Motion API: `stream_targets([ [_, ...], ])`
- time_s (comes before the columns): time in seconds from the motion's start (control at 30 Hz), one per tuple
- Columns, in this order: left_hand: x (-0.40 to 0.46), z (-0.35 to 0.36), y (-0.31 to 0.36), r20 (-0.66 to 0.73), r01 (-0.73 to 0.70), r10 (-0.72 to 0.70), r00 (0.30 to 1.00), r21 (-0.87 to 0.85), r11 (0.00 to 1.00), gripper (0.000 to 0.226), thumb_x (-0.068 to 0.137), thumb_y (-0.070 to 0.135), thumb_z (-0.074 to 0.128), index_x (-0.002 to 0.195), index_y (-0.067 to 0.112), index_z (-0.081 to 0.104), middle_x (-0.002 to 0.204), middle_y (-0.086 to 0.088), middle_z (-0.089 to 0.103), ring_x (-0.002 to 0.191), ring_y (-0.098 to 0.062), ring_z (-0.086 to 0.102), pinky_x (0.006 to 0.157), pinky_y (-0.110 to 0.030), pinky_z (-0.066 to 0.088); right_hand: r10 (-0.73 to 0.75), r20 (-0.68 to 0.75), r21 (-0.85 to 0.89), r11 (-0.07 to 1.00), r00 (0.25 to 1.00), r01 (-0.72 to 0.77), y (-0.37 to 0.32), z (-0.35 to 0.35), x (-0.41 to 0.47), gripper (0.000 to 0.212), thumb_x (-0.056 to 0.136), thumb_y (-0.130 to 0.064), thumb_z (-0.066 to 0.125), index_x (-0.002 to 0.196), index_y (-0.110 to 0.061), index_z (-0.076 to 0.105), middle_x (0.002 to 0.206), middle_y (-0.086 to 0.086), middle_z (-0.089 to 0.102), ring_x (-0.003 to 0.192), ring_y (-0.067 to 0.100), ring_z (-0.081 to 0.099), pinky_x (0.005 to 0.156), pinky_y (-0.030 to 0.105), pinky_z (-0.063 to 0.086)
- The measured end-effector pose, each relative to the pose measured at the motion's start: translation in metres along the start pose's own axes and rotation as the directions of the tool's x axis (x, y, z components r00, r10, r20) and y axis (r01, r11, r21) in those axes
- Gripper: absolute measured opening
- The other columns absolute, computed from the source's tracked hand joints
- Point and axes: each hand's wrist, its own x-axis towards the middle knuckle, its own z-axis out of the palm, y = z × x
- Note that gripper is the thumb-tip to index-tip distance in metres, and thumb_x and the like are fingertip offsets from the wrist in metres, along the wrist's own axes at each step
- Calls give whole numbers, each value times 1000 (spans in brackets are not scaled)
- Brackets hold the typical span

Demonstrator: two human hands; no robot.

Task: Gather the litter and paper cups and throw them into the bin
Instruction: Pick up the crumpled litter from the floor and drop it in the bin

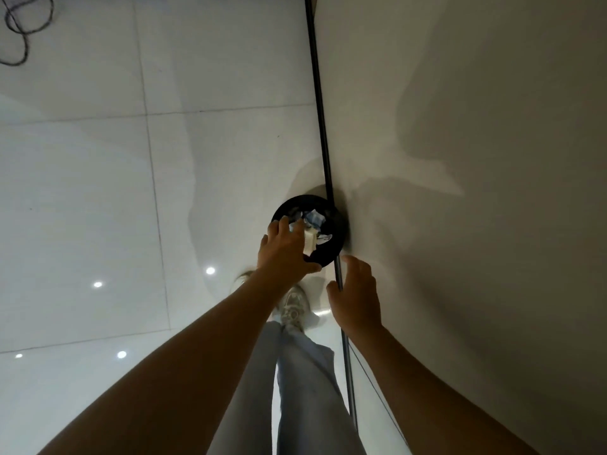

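Bin [331,254] stands tight against the wall [460,159] on the right, open floor [98,159] to its left. Left hand [282,249], fingers spread, hangs over white litter [310,244] in the bin; right hand [356,297] open, empty, near the wall.

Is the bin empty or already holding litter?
Holding litter. Crumpled white and blue paper shows inside the black bin, under the left hand.
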Motion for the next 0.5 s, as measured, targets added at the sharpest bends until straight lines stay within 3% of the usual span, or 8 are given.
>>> stream_targets([
  [0.07,3,1,-1,22,9,-10,1000,28,1000,85,78,50,71,144,17,29,150,-11,27,139,-31,22,109,-43,33,-23,5,-24,999,1000,24,1,0,-2,57,95,-21,56,146,-18,32,152,6,32,133,23,40,100,30,43],
  [0.23,-32,5,-17,-110,28,-33,993,-49,998,55,90,39,57,138,16,41,143,-7,40,134,-25,33,108,-37,34,-125,92,-179,974,988,140,-15,0,-10,58,96,-25,54,148,-20,28,155,6,27,137,23,35,105,35,43],
  [0.5,-155,-4,-58,-104,224,-236,966,-111,968,53,95,39,49,142,15,37,147,-5,39,137,-23,33,111,-34,30,-360,301,-429,776,883,463,-83,5,-66,55,97,-27,52,146,-18,30,149,8,35,132,27,38,102,35,41],
])
